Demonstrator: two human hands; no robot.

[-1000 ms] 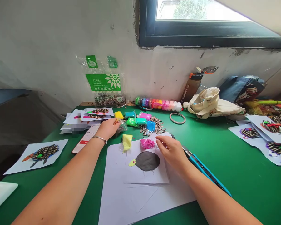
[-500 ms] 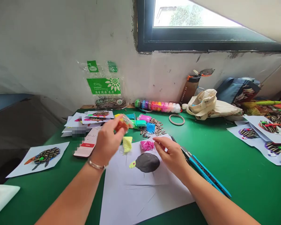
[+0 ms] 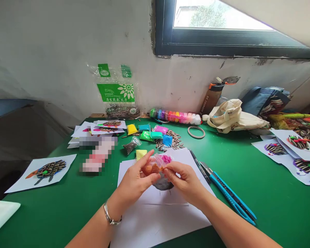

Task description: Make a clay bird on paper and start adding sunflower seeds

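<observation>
A small clear bag of orange clay (image 3: 153, 167) is between my two hands, above the white paper (image 3: 136, 224). My left hand (image 3: 134, 181) grips the bag from the left, thumb below and fingers above. With thumb and fingertips, my right hand (image 3: 184, 179) pinches its right edge. Beneath them, a flat black clay oval (image 3: 163, 185) lies on the paper, its upper and left parts hidden by the hands and bag. Short pencil lines show under it. Right behind the bag is a packet of pink clay (image 3: 167, 158), and a pale yellow packet (image 3: 141, 154) lies to its left.
Colored clay packets (image 3: 146, 136) and loose sunflower seeds (image 3: 174, 139) lie behind the paper. A blue utility knife (image 3: 232, 193) is at the right. Seed-decorated cards lie left (image 3: 45, 172) and right (image 3: 297, 143). A tape roll (image 3: 196, 132) and cloth bag (image 3: 229, 115) sit farther back.
My left hand has brought the orange clay bag from the packets down toward me, over the black oval. My right hand has moved slightly left and down and now pinches the bag too.
</observation>
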